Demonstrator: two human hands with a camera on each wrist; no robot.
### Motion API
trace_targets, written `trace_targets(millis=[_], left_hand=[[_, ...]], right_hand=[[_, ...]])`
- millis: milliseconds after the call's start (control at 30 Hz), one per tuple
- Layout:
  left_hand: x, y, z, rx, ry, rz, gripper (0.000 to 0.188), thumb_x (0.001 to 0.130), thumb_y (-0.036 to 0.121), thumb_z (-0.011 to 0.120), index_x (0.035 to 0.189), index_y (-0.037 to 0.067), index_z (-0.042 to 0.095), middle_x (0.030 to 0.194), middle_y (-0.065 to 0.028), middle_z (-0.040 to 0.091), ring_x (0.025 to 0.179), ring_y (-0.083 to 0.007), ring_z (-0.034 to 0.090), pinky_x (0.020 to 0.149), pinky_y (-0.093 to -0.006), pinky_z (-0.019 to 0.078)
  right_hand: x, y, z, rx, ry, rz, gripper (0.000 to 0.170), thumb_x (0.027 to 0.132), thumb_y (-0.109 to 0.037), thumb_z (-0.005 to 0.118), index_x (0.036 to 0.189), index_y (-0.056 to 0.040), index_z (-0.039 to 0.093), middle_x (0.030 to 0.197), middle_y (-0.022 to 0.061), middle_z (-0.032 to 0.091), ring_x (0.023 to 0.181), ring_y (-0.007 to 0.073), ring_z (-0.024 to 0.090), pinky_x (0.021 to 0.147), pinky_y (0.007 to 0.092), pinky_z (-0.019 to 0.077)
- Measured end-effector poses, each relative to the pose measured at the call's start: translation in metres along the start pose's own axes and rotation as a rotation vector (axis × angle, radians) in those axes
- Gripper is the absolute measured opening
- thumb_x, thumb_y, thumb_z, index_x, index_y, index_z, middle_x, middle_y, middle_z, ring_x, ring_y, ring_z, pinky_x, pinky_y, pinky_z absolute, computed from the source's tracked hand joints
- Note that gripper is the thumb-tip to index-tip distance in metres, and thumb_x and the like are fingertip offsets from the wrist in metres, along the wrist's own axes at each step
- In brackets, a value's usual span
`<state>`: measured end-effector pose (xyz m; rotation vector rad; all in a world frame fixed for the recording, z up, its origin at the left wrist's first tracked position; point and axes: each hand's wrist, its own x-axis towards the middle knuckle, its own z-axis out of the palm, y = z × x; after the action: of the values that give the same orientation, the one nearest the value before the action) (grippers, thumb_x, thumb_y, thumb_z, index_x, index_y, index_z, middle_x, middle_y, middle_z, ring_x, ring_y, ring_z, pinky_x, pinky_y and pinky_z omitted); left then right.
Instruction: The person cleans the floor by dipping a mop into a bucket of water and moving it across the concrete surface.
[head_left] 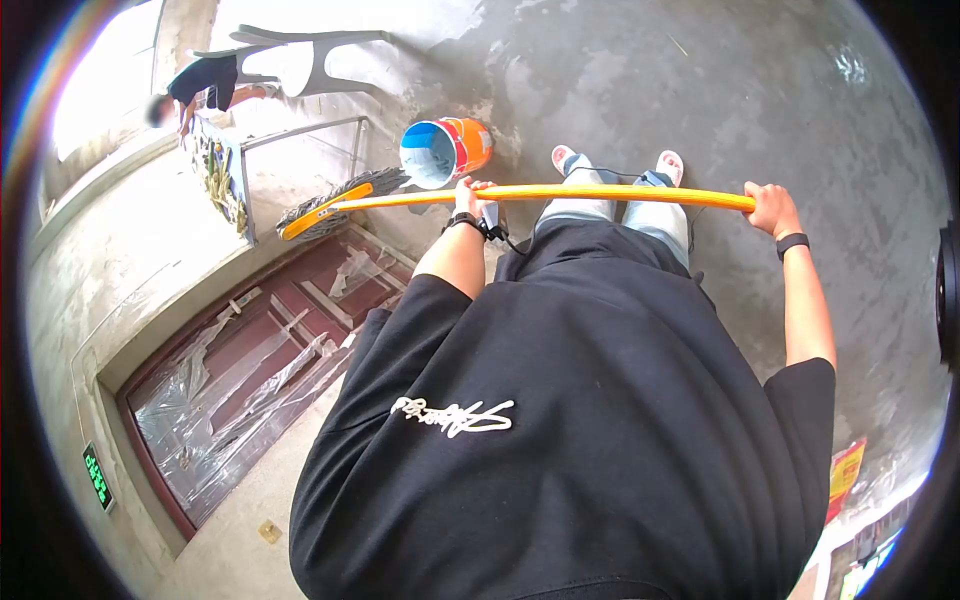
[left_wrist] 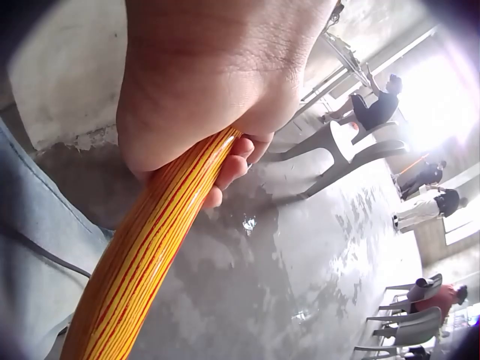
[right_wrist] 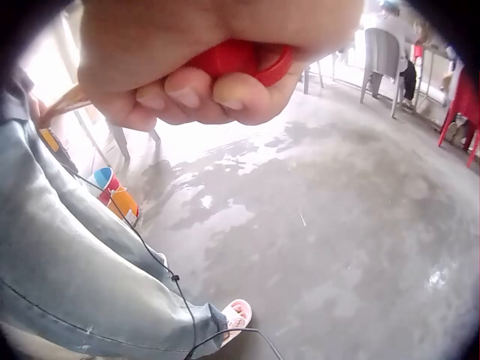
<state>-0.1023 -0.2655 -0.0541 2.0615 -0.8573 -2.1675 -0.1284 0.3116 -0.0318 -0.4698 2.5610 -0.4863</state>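
A mop with a long yellow-orange handle [head_left: 620, 192] lies across the front of my body in the head view. Its grey-fringed head [head_left: 318, 212], with a yellow plastic bar, points left toward the wall. My left hand [head_left: 470, 195] grips the shaft partway along, near the bucket; red and yellow stripes show on the handle [left_wrist: 154, 240] in the left wrist view. At the far end, my right hand [head_left: 774, 210] curls round the handle. In the right wrist view its fingers close about a red end piece [right_wrist: 225, 58], partly hidden by the palm.
An orange and blue bucket [head_left: 474, 145] stands on the wet grey floor [head_left: 620, 80] beyond the left hand. Grey chairs [head_left: 325, 65] and a person bending over a metal frame are at upper left. A film-covered brown door [head_left: 270, 345] lies left. A black cable [right_wrist: 142, 240] hangs by my legs.
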Motion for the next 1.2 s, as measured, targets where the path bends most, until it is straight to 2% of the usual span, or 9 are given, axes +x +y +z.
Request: trace_targets(millis=[167, 233, 567, 633, 1200], left_hand=[[-0.013, -0.015, 0.012, -0.031, 0.002, -0.008, 0.032, 0.08, 0.023, 0.05, 0.055, 0.012, 0.034, 0.047, -0.0043, 0.039, 0.052, -0.0218, 0.045, 0.062, -0.0391, 0.0439], [-0.026, -0.018, 0.016, -0.063, 0.004, -0.027, 0.03, 0.084, 0.021, 0.05, 0.059, 0.012, 0.036, 0.051, -0.0004, 0.039, 0.047, -0.0166, 0.044, 0.062, -0.0362, 0.0453], [-0.016, -0.03, 0.019, -0.17, -0.074, -0.102, 0.026, 0.081, 0.016, 0.05, 0.059, 0.013, 0.036, 0.048, 0.0012, 0.037, 0.045, -0.0154, 0.042, 0.06, -0.0347, 0.0437], [-0.027, -0.033, 0.026, -0.104, 0.012, -0.045, 0.027, 0.081, 0.017, 0.05, 0.058, 0.013, 0.036, 0.048, 0.001, 0.036, 0.044, -0.0152, 0.041, 0.059, -0.0341, 0.0435], [-0.006, -0.037, 0.022, -0.116, 0.026, -0.062, 0.026, 0.081, 0.017, 0.05, 0.059, 0.013, 0.036, 0.048, 0.0015, 0.036, 0.045, -0.0156, 0.042, 0.057, -0.034, 0.0428]], right_hand=[[0.004, 0.015, -0.007, -0.048, -0.022, -0.005, 0.021, 0.065, -0.019, 0.069, 0.073, -0.0106, 0.051, 0.064, 0.012, 0.061, 0.065, 0.033, 0.06, 0.058, 0.0416, 0.0486], [0.001, 0.013, -0.013, -0.055, -0.02, 0.002, 0.02, 0.066, -0.019, 0.069, 0.073, -0.0109, 0.051, 0.064, 0.0122, 0.06, 0.065, 0.033, 0.06, 0.058, 0.0415, 0.0485], [0.006, 0.027, -0.016, -0.063, 0.014, -0.005, 0.02, 0.064, -0.018, 0.067, 0.071, -0.0103, 0.05, 0.063, 0.0133, 0.059, 0.064, 0.0342, 0.059, 0.057, 0.0427, 0.0468], [0.005, 0.025, -0.018, -0.066, 0.013, 0.006, 0.021, 0.064, -0.018, 0.068, 0.071, -0.0103, 0.05, 0.063, 0.0133, 0.059, 0.064, 0.0342, 0.059, 0.056, 0.0427, 0.0468], [0.012, 0.033, -0.011, -0.09, 0.021, -0.001, 0.021, 0.066, -0.021, 0.069, 0.071, -0.0112, 0.051, 0.063, 0.0126, 0.061, 0.063, 0.0334, 0.06, 0.056, 0.041, 0.0485]])
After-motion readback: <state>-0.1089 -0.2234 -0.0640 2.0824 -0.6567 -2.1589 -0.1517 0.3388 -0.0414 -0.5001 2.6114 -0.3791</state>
